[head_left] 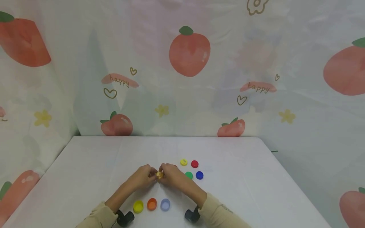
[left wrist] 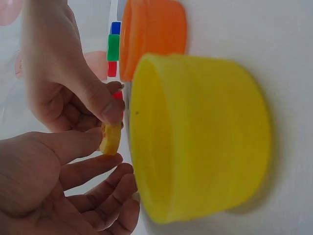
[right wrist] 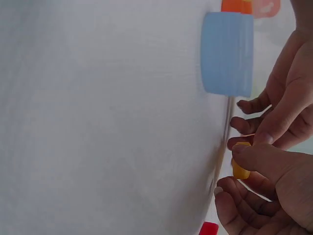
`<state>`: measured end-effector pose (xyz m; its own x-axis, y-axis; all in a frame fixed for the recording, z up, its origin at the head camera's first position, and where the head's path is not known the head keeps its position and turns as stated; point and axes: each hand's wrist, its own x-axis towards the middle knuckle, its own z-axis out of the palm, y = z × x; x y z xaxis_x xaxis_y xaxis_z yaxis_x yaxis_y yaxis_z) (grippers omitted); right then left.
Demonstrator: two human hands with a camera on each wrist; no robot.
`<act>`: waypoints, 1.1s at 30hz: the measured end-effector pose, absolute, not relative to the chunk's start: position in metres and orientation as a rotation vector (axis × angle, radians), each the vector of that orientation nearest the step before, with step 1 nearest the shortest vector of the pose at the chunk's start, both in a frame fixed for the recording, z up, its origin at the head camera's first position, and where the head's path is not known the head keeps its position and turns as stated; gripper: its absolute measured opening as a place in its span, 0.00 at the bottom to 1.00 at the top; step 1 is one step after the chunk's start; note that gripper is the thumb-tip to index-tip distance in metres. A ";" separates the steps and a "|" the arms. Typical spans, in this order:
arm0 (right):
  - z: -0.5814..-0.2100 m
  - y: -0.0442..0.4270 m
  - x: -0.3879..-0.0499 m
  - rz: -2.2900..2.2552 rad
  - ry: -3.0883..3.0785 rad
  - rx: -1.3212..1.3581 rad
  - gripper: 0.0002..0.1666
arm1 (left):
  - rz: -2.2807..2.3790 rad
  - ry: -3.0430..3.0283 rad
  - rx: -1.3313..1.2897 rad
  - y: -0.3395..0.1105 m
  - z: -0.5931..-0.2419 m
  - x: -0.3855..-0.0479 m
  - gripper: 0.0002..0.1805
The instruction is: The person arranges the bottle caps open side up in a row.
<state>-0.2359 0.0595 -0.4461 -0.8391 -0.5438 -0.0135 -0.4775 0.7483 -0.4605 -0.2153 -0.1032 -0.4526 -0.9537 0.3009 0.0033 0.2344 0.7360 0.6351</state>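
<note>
A small yellow-orange lump of what looks like modelling dough [head_left: 159, 174] is held between both hands above the middle of the table. My left hand [head_left: 144, 175] pinches one side of it with thumb and index finger. The thumb and fingers of my right hand [head_left: 172, 175] pinch the other side, the two thumbs close together in the left wrist view. Nearer to me, below the hands, stand a yellow tub [left wrist: 215, 137], an orange tub [left wrist: 161, 29] and a light blue tub [right wrist: 227, 54] in a row, their tops uncovered.
Beyond the right hand lie round lids: yellow [head_left: 183, 162], red [head_left: 195, 164], green [head_left: 188, 175] and blue [head_left: 199, 175]. Another red one [head_left: 175, 165] is mostly hidden by that hand. Black wrist cameras [head_left: 125, 218] hang near the tubs. A patterned curtain [head_left: 199, 104] borders the white table [head_left: 242, 190].
</note>
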 end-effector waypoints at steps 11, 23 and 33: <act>-0.438 0.062 -0.227 -0.785 2.783 -0.790 0.17 | 1.098 2.854 0.491 -0.104 -0.454 -0.215 0.08; -0.433 0.077 -0.223 -0.926 2.814 -0.888 0.10 | 1.235 2.792 0.581 -0.104 -0.450 -0.213 0.07; -0.427 0.092 -0.217 -1.017 2.770 -0.878 0.08 | 1.267 2.799 0.742 -0.103 -0.449 -0.213 0.09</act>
